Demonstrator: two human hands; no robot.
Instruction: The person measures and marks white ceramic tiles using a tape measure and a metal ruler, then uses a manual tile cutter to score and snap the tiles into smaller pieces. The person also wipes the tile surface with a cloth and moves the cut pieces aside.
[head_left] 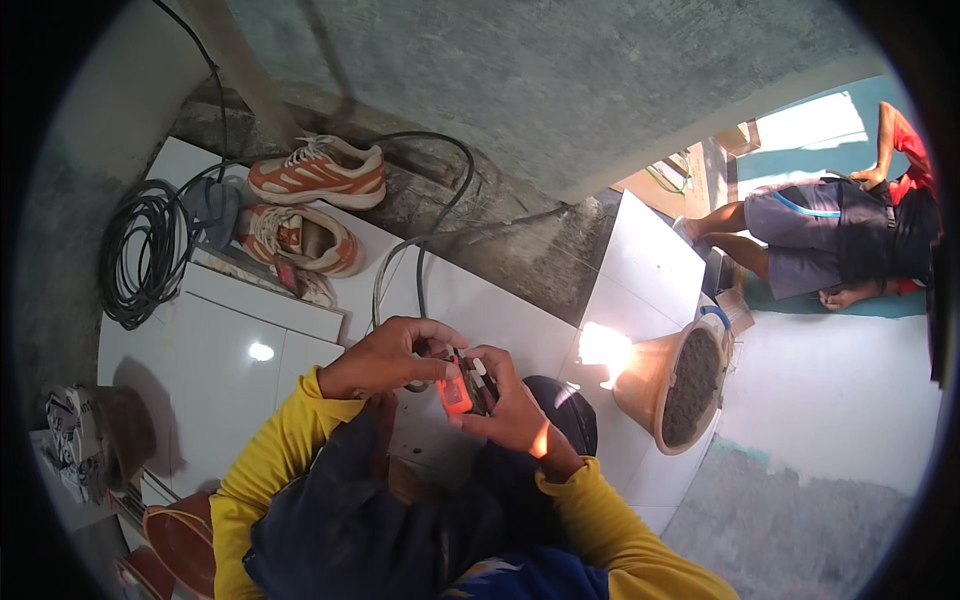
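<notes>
A person in yellow sleeves (275,435) held a small orange-and-black object (454,396) in both hands, just left of a tan bucket (640,388) and apart from it. The left hand (388,357) had its grip pinching the object's side away from the bucket, between thumb and fingers. The right hand (512,408) had its grip closed around the side nearer the bucket, where a slim, white-tipped piece (479,368) also showed; the fingers hid finer parts. Handling it well seemed to call for one hand steadying the body while the other worked gently, with fingertips off any edge and the object turned out of the glare.

The bucket appeared upright on white tiles (480,310), filled well up with a rough grey mix (697,385), perhaps mortar. Far left of the bucket and lower, near the rim of the view, sat a reddish-brown tub (183,548), its contents too dim to tell. Above it, also far left of the bucket, a printed white sack (72,440) stood beside a brown container (124,432) whose inside could not be made out.
</notes>
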